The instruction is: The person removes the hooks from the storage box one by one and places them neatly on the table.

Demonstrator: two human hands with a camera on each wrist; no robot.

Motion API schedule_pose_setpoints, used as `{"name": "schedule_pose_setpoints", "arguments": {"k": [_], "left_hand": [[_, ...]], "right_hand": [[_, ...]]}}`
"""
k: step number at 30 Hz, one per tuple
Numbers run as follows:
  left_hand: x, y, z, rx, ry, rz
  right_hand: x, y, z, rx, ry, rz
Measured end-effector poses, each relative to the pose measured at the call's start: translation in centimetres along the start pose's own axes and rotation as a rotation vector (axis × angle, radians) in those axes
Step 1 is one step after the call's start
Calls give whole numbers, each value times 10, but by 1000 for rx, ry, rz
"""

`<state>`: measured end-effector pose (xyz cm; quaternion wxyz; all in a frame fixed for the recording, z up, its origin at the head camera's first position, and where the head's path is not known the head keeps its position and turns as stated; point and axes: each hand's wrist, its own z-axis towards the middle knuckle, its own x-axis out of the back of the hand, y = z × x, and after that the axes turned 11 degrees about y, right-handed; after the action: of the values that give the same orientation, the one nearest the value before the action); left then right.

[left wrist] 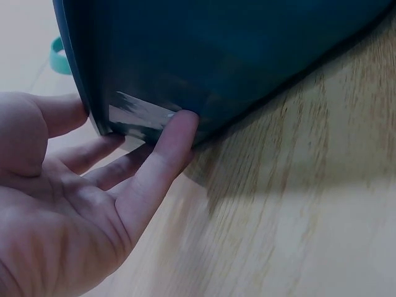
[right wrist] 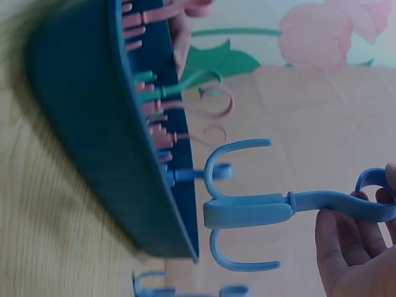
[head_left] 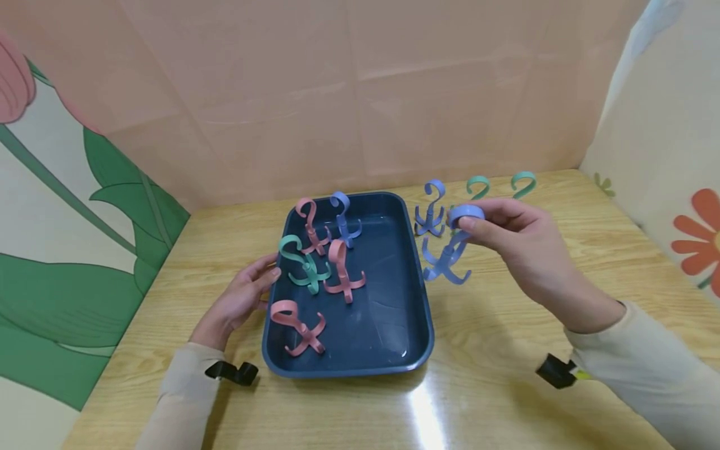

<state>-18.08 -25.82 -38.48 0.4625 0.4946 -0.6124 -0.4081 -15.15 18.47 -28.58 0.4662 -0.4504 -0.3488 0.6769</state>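
My right hand [head_left: 523,244] pinches the curled top of a blue hanging hook [head_left: 450,259] between thumb and fingers. This hook [right wrist: 247,210] hangs in the air just beyond the tray's right rim, its prongs pointing outward at the bottom. At the left side of the dark blue tray [head_left: 388,369], my left hand [head_left: 244,303] holds the edge. Its thumb is at the rim and the fingers [left wrist: 179,133] lie against the outer wall. Inside the tray are pink hooks [head_left: 345,284], a green hook [head_left: 309,275] and another blue hook [head_left: 344,228].
Behind the right hand, a blue hook [head_left: 430,219] stands on the wooden table [head_left: 489,350] beside the tray. Two green hooks [head_left: 524,181] are partly hidden there. A peach backdrop [head_left: 360,94] closes off the back, with flower-printed panels [head_left: 50,300] at the sides.
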Motion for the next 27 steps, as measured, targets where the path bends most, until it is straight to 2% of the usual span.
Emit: {"name": "schedule_pose_setpoints", "arguments": {"k": [11,19,27], "left_hand": [[0,-1,-1,3,4,1],[0,-2,-1,4,5,3],[0,-1,0,-1,2,-5]], "right_hand": [[59,5,1,14,87,21],[96,8,7,18,184,68],[131,7,16,-26,248,62]]}}
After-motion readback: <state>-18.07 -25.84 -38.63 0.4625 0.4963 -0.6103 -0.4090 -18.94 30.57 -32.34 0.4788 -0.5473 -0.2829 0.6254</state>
